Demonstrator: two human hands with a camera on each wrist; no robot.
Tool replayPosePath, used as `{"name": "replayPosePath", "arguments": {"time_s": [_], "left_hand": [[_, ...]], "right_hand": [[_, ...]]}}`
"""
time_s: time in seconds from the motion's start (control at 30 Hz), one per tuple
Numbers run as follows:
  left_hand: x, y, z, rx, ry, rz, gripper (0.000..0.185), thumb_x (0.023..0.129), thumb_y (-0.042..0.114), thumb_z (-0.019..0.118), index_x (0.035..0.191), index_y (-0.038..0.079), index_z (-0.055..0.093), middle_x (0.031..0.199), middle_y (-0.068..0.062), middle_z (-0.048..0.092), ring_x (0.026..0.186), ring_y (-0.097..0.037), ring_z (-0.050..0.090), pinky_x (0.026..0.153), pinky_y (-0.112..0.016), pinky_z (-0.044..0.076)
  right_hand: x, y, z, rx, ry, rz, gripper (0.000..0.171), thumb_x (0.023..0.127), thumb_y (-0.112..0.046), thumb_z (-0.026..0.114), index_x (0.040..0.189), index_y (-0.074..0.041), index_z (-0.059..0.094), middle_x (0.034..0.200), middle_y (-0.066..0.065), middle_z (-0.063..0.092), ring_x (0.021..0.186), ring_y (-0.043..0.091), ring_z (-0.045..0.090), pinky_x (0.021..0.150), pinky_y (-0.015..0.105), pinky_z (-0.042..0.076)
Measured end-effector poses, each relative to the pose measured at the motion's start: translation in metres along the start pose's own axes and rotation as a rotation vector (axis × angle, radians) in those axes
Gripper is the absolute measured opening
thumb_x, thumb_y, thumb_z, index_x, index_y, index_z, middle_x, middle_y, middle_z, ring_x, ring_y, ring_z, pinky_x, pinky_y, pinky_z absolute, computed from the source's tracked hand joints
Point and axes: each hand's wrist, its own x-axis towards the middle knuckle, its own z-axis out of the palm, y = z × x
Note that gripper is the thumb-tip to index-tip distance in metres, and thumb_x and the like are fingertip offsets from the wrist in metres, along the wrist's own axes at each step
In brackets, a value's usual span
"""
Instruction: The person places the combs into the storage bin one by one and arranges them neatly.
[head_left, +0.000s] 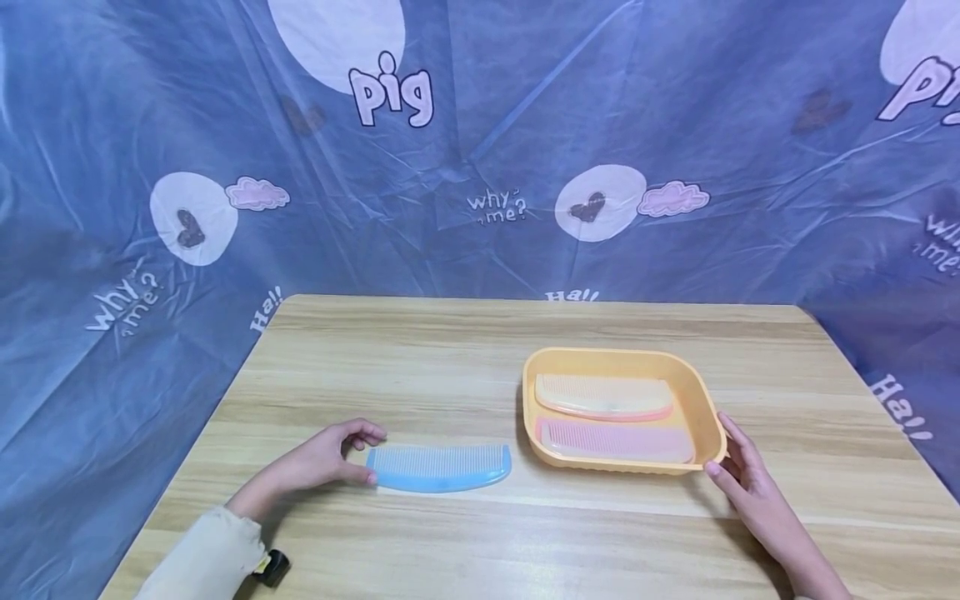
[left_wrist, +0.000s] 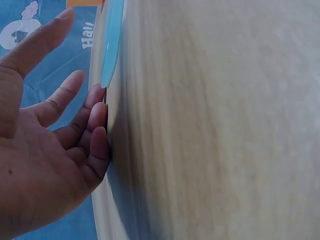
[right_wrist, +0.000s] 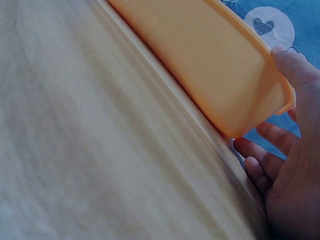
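Observation:
A blue comb (head_left: 442,468) lies flat on the table, teeth toward the far side. At its left end is my left hand (head_left: 341,454), thumb and fingers spread apart around the tip; in the left wrist view the fingertips (left_wrist: 97,95) come close to the comb (left_wrist: 113,45), and whether they touch it I cannot tell. My right hand (head_left: 753,492) grips the near right corner of an orange plastic basket (head_left: 618,358), thumb on the rim and fingers by the outer side. Inside the basket lie a cream comb (head_left: 607,395) with a pink edge showing beneath and a pale pink comb (head_left: 618,440).
The wooden table (head_left: 390,358) reaches back to a blue printed cloth (head_left: 450,167) that hangs behind and at both sides. Beside the left sleeve, a small black object (head_left: 273,569) shows near the table's front.

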Motion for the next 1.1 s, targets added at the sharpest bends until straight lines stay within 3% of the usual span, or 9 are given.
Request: {"name": "replayPosePath", "arguments": {"time_s": [0.53, 1.1], "left_hand": [[0.0005, -0.0078, 0.0025, 0.109, 0.022, -0.023, 0.059, 0.072, 0.027, 0.084, 0.12, 0.005, 0.058, 0.109, -0.005, 0.056, 0.092, -0.012, 0.045, 0.08, -0.021, 0.042], [0.0047, -0.003, 0.0081, 0.172, 0.063, -0.014, 0.047, 0.068, 0.022, 0.085, 0.107, 0.009, 0.063, 0.095, -0.002, 0.052, 0.087, -0.011, 0.045, 0.077, -0.022, 0.043]], "right_hand": [[-0.0006, 0.0008, 0.0017, 0.008, 0.009, -0.016, 0.07, 0.094, 0.013, 0.044, 0.154, -0.005, 0.011, 0.143, -0.029, 0.031, 0.121, -0.019, 0.039, 0.092, -0.002, 0.031], [-0.0007, 0.0006, 0.0016, 0.023, 0.008, -0.012, 0.07, 0.095, 0.012, 0.043, 0.154, -0.006, 0.012, 0.143, -0.027, 0.032, 0.122, -0.018, 0.039, 0.093, -0.001, 0.03]]}}
